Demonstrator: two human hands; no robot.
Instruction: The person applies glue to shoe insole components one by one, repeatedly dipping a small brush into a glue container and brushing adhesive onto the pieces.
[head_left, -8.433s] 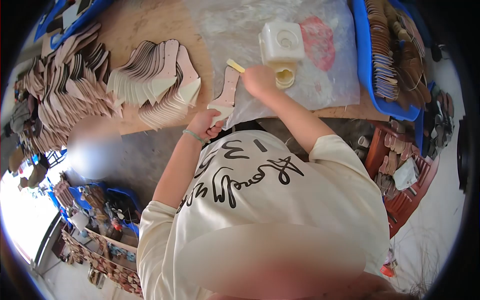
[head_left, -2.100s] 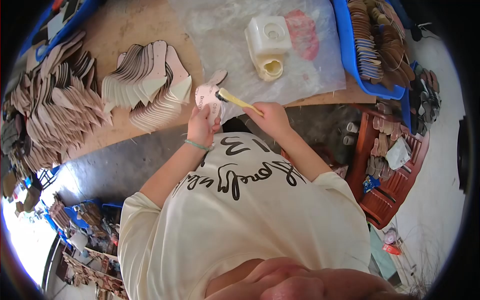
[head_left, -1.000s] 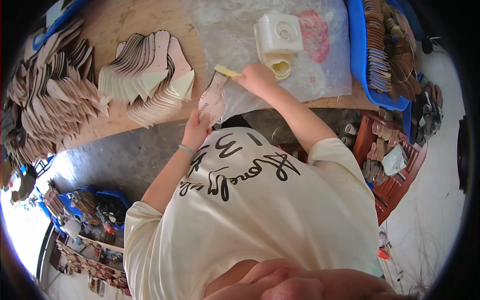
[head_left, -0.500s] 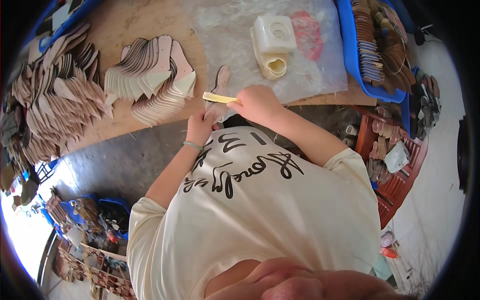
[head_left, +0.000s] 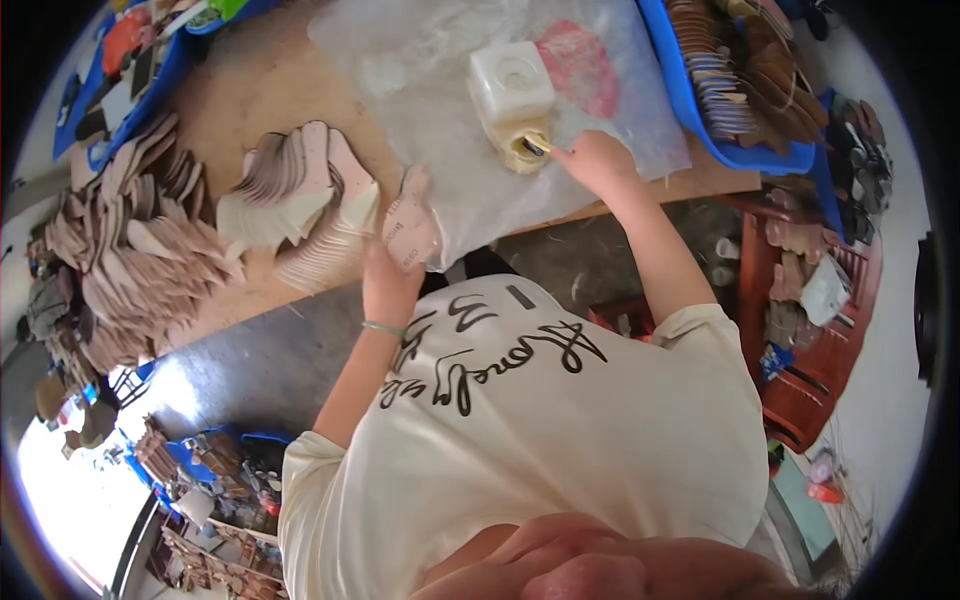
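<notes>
My left hand (head_left: 392, 275) grips the heel-side edge of a pinkish insole (head_left: 408, 225) with stamped print on it, which lies at the table's front edge, partly over a plastic sheet (head_left: 450, 205). My right hand (head_left: 600, 165) is closed on a yellow-handled brush (head_left: 541, 143). The brush's dark end is at the open mouth of a whitish plastic bottle (head_left: 510, 85), which lies on its side with a yellowed rim. How deep the brush reaches inside cannot be made out. Left of my left hand is a fanned stack of insoles (head_left: 300, 195) with pale ends.
A larger heap of insoles (head_left: 130, 250) covers the table's left side. A blue bin (head_left: 690, 110) with packed brown soles stands at the right. A reddish patch (head_left: 580, 70) shows beside the bottle. Right of me is a red-brown wooden rack (head_left: 810, 400) with shoe parts.
My right hand has moved the brush from over the insole up and right to the bottle's mouth. The insole in my left hand now shows its printed face. The whole view has shifted slightly.
</notes>
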